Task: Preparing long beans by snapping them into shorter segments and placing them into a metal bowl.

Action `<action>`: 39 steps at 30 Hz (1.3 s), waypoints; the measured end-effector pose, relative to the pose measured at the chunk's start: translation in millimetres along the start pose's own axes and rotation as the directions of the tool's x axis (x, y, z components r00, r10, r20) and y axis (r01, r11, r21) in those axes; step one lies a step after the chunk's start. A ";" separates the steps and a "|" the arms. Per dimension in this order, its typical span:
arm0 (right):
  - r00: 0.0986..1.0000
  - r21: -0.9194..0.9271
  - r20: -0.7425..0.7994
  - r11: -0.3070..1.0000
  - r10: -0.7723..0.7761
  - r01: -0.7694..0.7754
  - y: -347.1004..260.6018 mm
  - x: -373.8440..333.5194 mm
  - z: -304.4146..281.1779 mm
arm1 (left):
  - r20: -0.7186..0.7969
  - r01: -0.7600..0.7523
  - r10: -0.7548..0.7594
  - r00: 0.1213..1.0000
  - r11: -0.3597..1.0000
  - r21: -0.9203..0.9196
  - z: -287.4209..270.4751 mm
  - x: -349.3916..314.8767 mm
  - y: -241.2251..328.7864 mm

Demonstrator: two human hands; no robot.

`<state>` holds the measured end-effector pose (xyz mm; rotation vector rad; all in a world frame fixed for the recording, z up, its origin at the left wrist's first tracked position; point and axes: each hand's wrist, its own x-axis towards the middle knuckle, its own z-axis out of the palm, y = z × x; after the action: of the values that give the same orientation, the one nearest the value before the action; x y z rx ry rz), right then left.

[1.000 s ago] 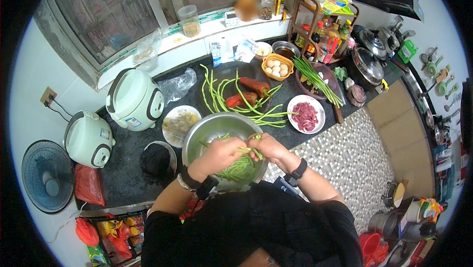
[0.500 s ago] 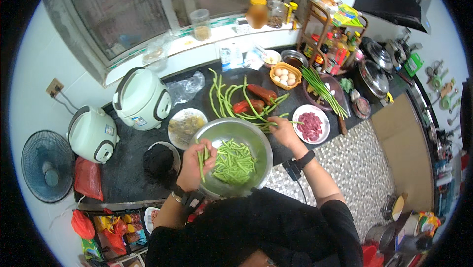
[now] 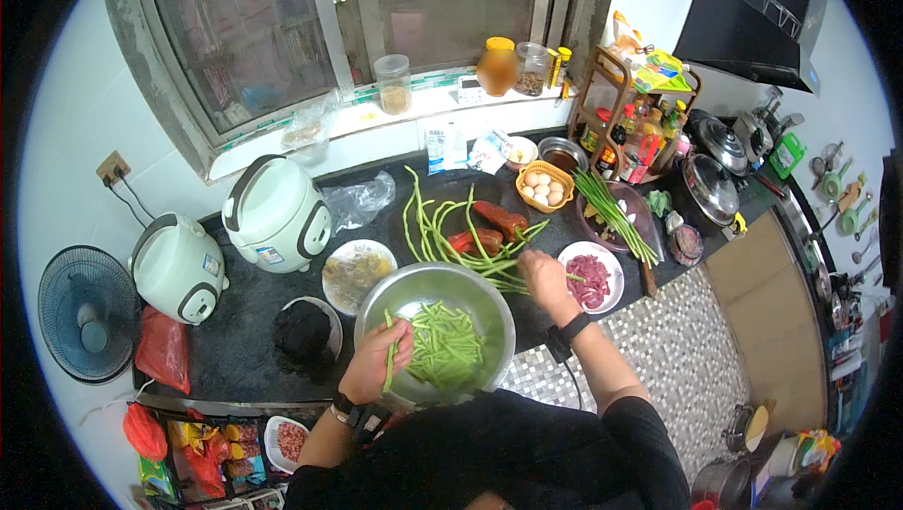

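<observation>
A steel bowl point(image 3: 509, 326) stands in front of me with short cut pieces of green bean point(image 3: 448, 348) in it. Over its left rim, my left hand point(image 3: 378, 359) is closed around a few long green bean pieces point(image 3: 391, 350), which point up and down. My right hand point(image 3: 547, 286) is closed at the near right end of the whole long beans point(image 3: 420, 226). A thin green bean tip pokes out beside its fingers, toward the plate of sliced red meat point(image 3: 589, 282). Two red peppers point(image 3: 502, 219) lie among the long beans.
Right of the beans are a basket of eggs point(image 3: 543, 186), green scallions point(image 3: 616, 214) across a bowl, and a knife handle point(image 3: 648, 279). On the left are a plate of food point(image 3: 359, 277), a black-filled container point(image 3: 306, 333) and two rice cookers point(image 3: 277, 218).
The whole view has shifted, so the counter sits slightly lower. My left hand still holds its bean pieces over the bowl. My right hand has moved slightly relative to the bean ends.
</observation>
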<state>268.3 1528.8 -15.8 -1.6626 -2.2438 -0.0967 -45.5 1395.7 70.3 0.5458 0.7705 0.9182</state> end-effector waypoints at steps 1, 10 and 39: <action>0.995 0.095 -0.090 0.995 0.051 -0.042 -11.3 6.7 -23.4 | -0.015 0.015 -0.015 1.000 1.000 0.019 4.4 1.4 1.2; 0.893 0.896 0.445 0.028 -0.065 -0.444 -94.2 -3.3 -132.9 | 0.220 0.011 -0.039 0.975 0.992 0.128 41.9 42.0 8.7; 0.715 0.729 0.629 -0.087 -0.304 -0.679 -90.7 -61.1 -119.5 | 0.049 -0.297 0.296 0.954 0.911 0.287 43.1 53.2 41.5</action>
<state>226.5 1414.1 90.6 -0.9653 -1.2210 2.1074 -12.1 1458.2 107.5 0.9453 0.8388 1.0894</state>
